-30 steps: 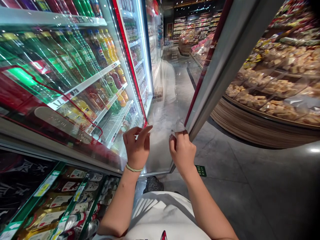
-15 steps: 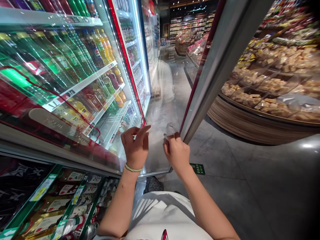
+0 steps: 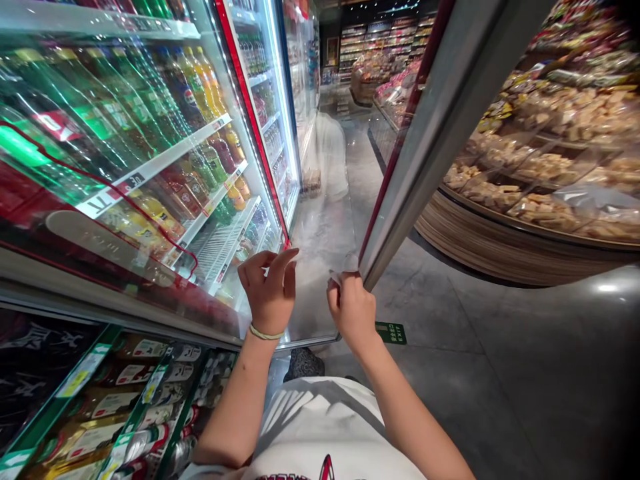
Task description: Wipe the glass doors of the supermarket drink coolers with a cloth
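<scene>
Just 1 wipe (image 3: pixel 345 271) in right hand (image 3: pixel 351 308); left hand (image 3: pixel 270 298); 1 glass door (image 3: pixel 430 127)

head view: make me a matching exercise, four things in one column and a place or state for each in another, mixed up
1 left hand
2 right hand
3 floor sign
4 snack display

a green, on the grey floor
b fingers bent by the glass door, band on the wrist
c far right, curved and wood-sided
d shut on a pale wipe at the door's edge

Pairs: 1-b, 2-d, 3-a, 4-c
</scene>
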`<state>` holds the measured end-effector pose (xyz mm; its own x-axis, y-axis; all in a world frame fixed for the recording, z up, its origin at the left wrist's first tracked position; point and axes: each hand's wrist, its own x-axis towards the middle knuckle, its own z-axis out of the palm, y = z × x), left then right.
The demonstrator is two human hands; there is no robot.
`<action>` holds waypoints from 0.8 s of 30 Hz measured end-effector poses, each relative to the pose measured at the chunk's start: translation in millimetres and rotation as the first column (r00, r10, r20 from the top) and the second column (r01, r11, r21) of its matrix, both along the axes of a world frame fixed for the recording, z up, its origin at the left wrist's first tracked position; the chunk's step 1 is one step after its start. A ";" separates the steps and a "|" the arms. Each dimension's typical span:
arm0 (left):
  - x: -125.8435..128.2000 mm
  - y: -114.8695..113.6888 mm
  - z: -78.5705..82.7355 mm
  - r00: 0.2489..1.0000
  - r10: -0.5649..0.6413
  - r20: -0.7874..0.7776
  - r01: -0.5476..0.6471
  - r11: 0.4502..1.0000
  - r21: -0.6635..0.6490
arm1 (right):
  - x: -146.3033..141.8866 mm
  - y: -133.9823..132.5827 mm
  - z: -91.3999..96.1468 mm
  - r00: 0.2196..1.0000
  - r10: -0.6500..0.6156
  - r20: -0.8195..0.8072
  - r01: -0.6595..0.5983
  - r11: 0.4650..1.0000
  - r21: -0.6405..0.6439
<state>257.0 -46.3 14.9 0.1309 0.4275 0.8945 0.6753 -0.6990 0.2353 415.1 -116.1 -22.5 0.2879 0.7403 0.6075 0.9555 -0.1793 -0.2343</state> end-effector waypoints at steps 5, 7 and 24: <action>0.3 0.4 -0.3 1.000 -0.003 -0.001 0.003 1.000 0.000 | -1.6 0.4 -6.5 0.999 -0.048 -0.016 0.047 0.998 -0.029; 0.8 0.3 -0.5 1.000 0.000 0.003 0.000 1.000 -0.009 | -5.3 0.4 -10.3 0.998 -0.067 -0.014 0.066 0.997 -0.047; 1.5 -3.4 -1.8 1.000 0.029 0.003 -0.028 0.998 -0.054 | -7.4 -2.4 -9.3 1.000 0.001 0.015 -0.001 1.000 -0.002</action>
